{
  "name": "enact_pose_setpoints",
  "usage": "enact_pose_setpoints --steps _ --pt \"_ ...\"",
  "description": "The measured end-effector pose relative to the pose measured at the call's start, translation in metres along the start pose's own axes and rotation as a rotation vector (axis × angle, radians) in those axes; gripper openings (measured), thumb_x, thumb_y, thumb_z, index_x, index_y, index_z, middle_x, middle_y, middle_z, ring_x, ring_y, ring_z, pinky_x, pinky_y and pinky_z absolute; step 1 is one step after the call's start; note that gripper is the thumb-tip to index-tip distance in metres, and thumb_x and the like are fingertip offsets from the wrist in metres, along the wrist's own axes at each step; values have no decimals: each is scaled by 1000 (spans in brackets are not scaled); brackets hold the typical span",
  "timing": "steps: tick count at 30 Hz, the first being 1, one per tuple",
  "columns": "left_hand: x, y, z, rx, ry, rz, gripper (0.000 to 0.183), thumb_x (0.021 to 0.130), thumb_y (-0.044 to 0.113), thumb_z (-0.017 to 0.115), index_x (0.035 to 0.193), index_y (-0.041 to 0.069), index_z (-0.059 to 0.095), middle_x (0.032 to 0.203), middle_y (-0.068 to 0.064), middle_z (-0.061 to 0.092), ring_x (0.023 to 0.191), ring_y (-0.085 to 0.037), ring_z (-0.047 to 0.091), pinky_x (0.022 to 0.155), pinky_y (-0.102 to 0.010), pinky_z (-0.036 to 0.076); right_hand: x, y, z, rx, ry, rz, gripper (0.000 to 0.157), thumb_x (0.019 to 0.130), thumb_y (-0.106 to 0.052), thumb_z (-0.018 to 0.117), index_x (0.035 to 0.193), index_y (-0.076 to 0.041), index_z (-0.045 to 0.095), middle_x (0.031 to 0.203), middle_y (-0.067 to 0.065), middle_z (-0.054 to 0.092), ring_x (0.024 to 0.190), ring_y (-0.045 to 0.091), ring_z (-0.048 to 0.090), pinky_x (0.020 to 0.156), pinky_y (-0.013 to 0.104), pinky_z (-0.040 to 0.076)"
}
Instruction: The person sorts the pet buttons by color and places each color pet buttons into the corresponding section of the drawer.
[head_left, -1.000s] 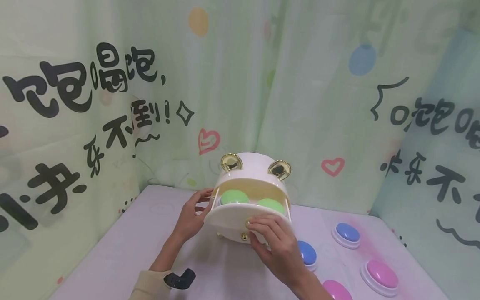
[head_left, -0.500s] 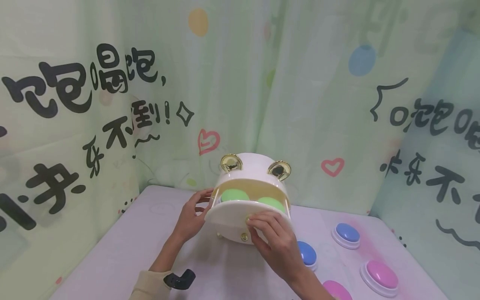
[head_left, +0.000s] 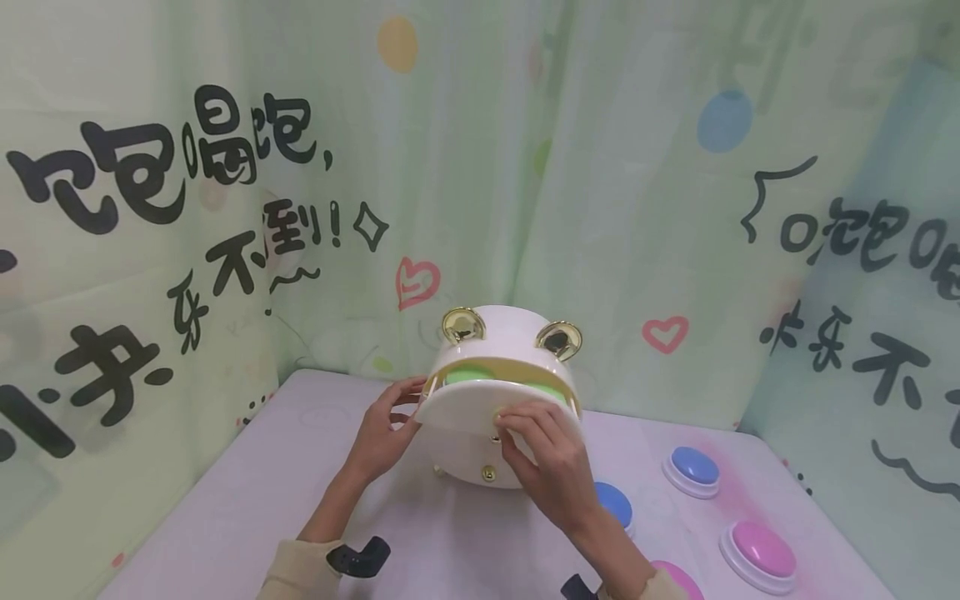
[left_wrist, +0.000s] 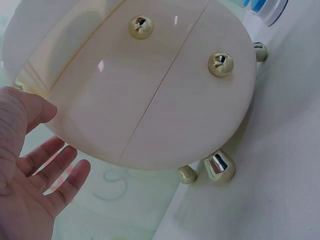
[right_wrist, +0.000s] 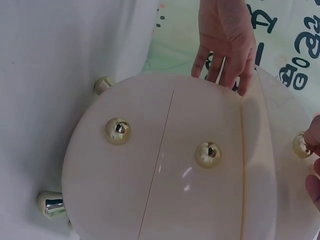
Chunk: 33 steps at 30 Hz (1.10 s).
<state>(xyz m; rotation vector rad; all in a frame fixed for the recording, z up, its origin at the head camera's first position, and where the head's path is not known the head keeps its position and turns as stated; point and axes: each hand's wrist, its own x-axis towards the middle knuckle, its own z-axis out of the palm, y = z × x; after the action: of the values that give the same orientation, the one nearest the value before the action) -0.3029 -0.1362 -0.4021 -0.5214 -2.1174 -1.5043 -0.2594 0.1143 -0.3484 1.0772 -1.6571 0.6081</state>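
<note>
A glossy white rounded mini drawer cabinet (head_left: 472,458), topped by two gold frog-eye shapes (head_left: 558,340), stands near the table's back. Its top drawer (head_left: 457,408) is partly out, and two green-topped buttons (head_left: 468,376) show inside over the drawer front. My right hand (head_left: 551,458) pinches the gold knob (right_wrist: 301,145) of that drawer between thumb and fingers. My left hand (head_left: 384,433) touches the cabinet's left side with mostly straight fingers; its thumb lies by the front edge in the left wrist view. Two lower drawers with gold knobs (left_wrist: 141,27) are closed.
To the right on the pale table (head_left: 300,467) are two blue-topped buttons (head_left: 693,465) and two pink-topped ones (head_left: 763,548). One blue and one pink are partly behind my right forearm. A printed curtain (head_left: 480,167) encloses the back and sides.
The top drawer has slid inward, away from me, with my right hand on its knob. Less of the green buttons shows now. My left hand has stayed in place.
</note>
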Motion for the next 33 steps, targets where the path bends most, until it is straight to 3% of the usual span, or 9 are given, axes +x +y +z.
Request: enact_pose_setpoints --steps 8,33 --pt "-1 3 0 -6 4 4 46 95 3 70 139 9 58 132 -13 65 120 -31 63 86 -39 55 1 12 7 -11 -43 58 26 76 6 78 98 -6 73 102 5 72 98 24 65 87 35 52" --pt "-1 2 1 -12 4 -1 42 97 7 68 138 9 60 131 -13 66 118 -31 64 84 -35 55 5 33 16 -61 -78 104 23 79 7 78 97 -6 73 101 5 72 98 25 66 87 35 52"
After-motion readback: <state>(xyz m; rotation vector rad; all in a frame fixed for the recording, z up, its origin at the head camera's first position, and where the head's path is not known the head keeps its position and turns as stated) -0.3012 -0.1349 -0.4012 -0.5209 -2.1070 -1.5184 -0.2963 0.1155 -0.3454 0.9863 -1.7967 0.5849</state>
